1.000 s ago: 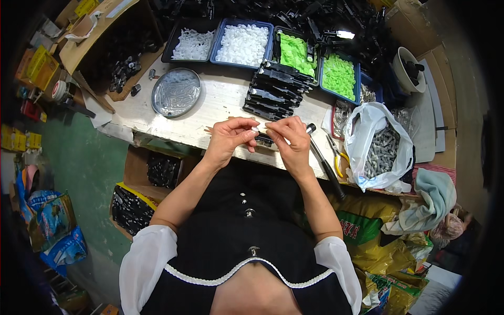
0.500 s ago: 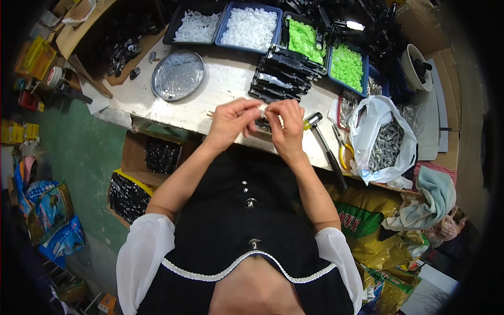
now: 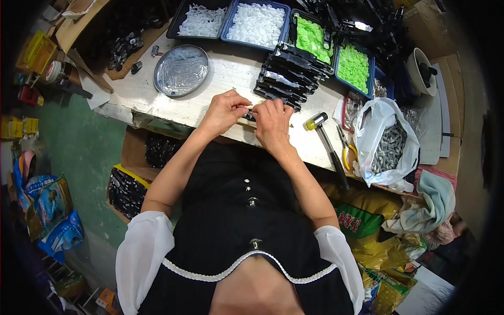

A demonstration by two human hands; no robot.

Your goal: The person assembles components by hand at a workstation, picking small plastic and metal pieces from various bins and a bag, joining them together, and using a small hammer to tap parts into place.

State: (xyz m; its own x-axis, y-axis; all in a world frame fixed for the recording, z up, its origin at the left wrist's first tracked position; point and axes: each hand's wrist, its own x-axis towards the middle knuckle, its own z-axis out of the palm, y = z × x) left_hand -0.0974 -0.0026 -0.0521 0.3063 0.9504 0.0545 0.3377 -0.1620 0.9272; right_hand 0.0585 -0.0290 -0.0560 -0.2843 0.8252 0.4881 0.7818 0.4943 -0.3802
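Note:
At the near edge of the worktable, my left hand [image 3: 224, 113] has thumb and forefinger pinched together at a small dark part [image 3: 251, 115]. Whatever lies in the pinch itself is too small to make out. My right hand [image 3: 273, 125] is bent over the other side of that part, back upward, its fingers curled down and their tips mostly hidden. Just beyond the hands lies a stack of long black plastic pieces [image 3: 289, 76]. A hammer [image 3: 328, 144] with a yellow-and-black head rests right of my right hand, beside yellow-handled pliers [image 3: 347, 149].
Along the back stand trays of white pieces [image 3: 257, 25] and green pieces [image 3: 353, 67]. A round metal dish [image 3: 181, 71] sits at left on the worktable [image 3: 134, 97]. At right is a white plastic bag [image 3: 371, 118] of grey parts. Boxes of black parts [image 3: 128, 194] stand below.
My right hand has moved left and turned back upward over the small part. My left hand has shifted slightly left. The whole view has shifted a little.

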